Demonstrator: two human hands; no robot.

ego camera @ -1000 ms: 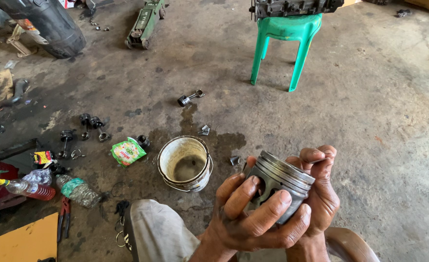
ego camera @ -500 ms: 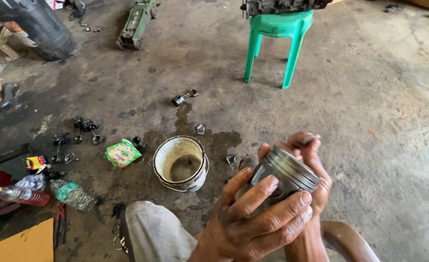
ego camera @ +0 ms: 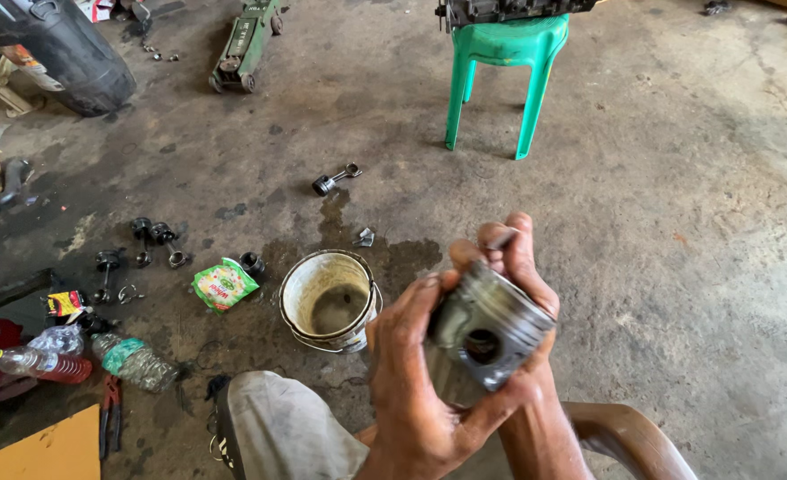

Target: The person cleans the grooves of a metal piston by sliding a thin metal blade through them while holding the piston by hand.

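Observation:
Both my hands hold a grey metal piston (ego camera: 489,322) in front of me, above a stained concrete floor. It is tilted so its round pin hole faces me. My left hand (ego camera: 416,382) wraps it from the left and below, thumb up along its side. My right hand (ego camera: 522,267) grips it from behind and the right, fingers curled over its top edge. A dirty white bucket (ego camera: 329,300) with dark liquid in its bottom stands on the floor just left of my hands.
A green plastic stool (ego camera: 503,76) bearing an engine part stands ahead. A connecting rod (ego camera: 335,180) lies on the floor, more rods (ego camera: 149,240) to the left. A green packet (ego camera: 223,284), plastic bottles (ego camera: 131,360), a floor jack (ego camera: 244,44) and a black tyre (ego camera: 60,49) lie leftward.
I have turned the piston in my hands: its ringed side faced me before, now its pin hole does. My left thumb has shifted along its side.

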